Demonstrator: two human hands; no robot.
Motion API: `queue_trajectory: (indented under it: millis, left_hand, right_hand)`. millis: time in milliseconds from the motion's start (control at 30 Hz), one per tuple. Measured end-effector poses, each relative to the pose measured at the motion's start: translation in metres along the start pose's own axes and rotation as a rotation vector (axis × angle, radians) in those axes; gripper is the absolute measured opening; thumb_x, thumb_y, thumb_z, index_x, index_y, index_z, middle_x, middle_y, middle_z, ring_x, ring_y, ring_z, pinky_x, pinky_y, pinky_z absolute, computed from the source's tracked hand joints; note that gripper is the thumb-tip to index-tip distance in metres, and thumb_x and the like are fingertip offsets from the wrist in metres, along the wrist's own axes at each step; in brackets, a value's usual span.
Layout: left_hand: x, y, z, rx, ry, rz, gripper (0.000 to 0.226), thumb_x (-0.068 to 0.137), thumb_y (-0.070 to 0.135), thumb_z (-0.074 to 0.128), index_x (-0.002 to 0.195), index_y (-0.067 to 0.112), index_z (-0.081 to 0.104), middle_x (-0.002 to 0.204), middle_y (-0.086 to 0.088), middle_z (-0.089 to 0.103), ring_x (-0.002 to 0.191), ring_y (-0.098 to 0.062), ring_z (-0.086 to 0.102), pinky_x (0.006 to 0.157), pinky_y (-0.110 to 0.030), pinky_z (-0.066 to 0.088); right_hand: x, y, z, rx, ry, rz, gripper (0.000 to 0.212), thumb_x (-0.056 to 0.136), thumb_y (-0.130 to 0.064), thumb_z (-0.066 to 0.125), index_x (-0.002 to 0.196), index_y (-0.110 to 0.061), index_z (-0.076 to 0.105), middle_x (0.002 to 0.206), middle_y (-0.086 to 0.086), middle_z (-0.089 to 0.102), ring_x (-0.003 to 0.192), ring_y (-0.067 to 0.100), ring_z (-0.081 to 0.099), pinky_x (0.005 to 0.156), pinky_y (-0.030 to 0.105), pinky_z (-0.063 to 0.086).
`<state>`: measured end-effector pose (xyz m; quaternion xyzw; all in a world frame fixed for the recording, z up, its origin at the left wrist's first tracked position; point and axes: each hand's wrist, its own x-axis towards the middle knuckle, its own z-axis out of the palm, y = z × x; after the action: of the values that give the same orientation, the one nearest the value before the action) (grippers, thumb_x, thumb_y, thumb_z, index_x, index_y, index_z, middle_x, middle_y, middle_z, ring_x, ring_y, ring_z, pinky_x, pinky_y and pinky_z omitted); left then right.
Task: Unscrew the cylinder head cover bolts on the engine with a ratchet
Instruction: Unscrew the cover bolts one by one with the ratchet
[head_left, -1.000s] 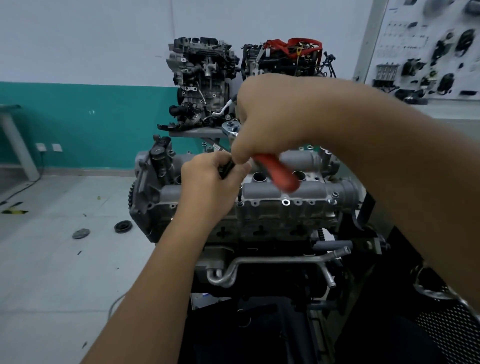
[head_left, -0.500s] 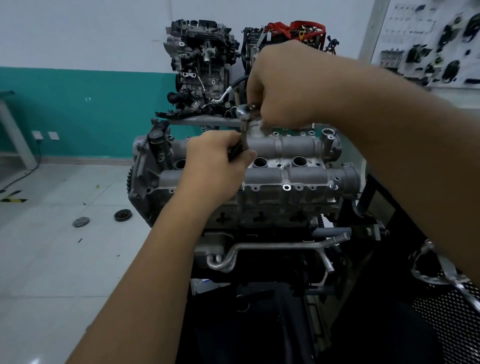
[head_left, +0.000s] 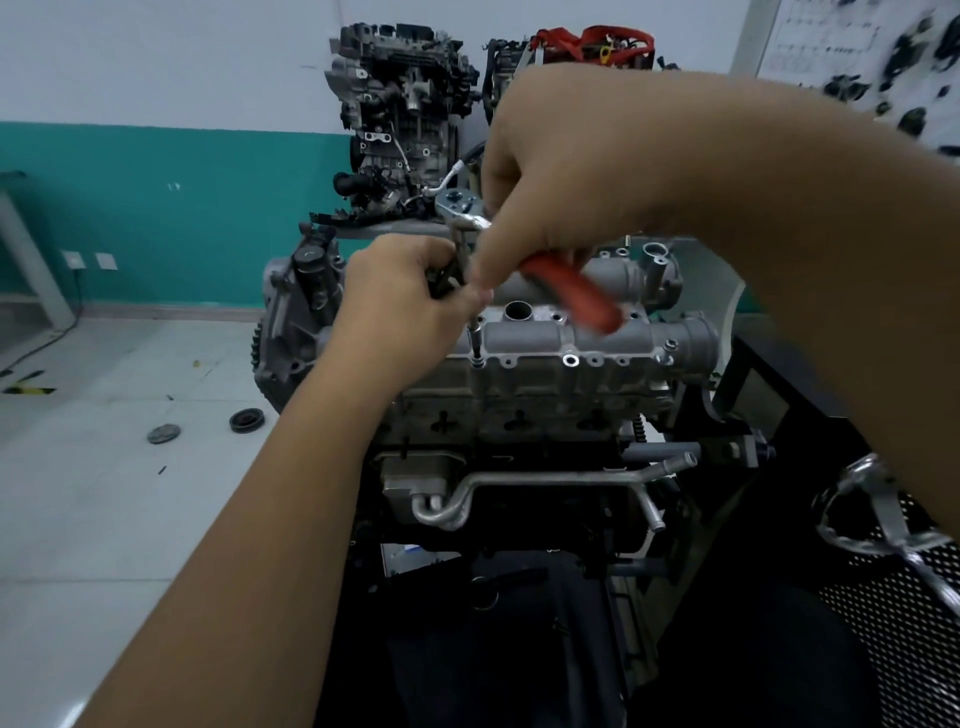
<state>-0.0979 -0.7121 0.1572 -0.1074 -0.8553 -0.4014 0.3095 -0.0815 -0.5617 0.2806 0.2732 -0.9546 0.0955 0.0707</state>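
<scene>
Right hand (head_left: 566, 171) is wrapped around the ratchet (head_left: 519, 254), red handle poking out toward me and to the right, chrome head up at the far end. Left hand (head_left: 405, 296) is pinching the extension shaft (head_left: 475, 338) that drops from the head down to a bolt (head_left: 477, 359) on the near flange of the cylinder head cover (head_left: 597, 332), left of centre on the engine (head_left: 519, 405), which sits on its stand right in front of me. So I'm mid-swing on this bolt, I'd say. The trick here: I keep the left-hand pinch light but steady, holding that shaft upright over the bolt so the socket doesn't cock over and slip off the head. The right hand should swing in short, flat arcs, no downward lean on the handle, or the long extension will tip. I can't see whether the socket is fully seated; it's too small to tell. Several flange holes to the right look empty, so I judge other bolts already out. Two more engines (head_left: 400, 114) stand behind, and two round parts (head_left: 247, 420) lie on the floor to the left.
</scene>
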Motion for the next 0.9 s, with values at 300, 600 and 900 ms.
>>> queue_trajectory:
  millis: [300,600,900]
  left_hand:
    - [-0.004,0.0,0.002,-0.028,0.012,0.015,0.039,0.086,0.016,0.079,0.058,0.031,0.057,0.05,0.018,0.053,0.049,-0.001,0.047,0.056,-0.02,0.036]
    - [-0.004,0.001,0.003,-0.015,-0.023,0.005,0.041,0.088,0.019,0.078,0.059,0.035,0.055,0.05,0.023,0.054,0.051,0.004,0.049,0.05,-0.007,0.032]
    - [-0.003,-0.001,0.008,-0.045,-0.023,-0.014,0.021,0.088,0.019,0.079,0.072,0.029,0.07,0.059,0.023,0.061,0.059,0.005,0.055,0.057,-0.009,0.039]
  right_hand:
    - [0.0,-0.007,0.005,-0.107,-0.029,-0.014,0.018,0.077,-0.024,0.082,0.074,-0.009,0.071,0.056,0.003,0.07,0.051,0.018,0.069,0.046,0.034,0.054]
    - [-0.001,0.003,0.007,-0.079,-0.066,-0.015,0.02,0.077,-0.025,0.085,0.072,-0.011,0.072,0.056,-0.001,0.069,0.051,0.015,0.066,0.048,0.028,0.053]
    - [-0.001,0.01,0.009,-0.181,0.079,-0.058,0.017,0.081,-0.021,0.075,0.07,-0.013,0.065,0.056,-0.002,0.053,0.05,0.014,0.047,0.045,0.028,0.044]
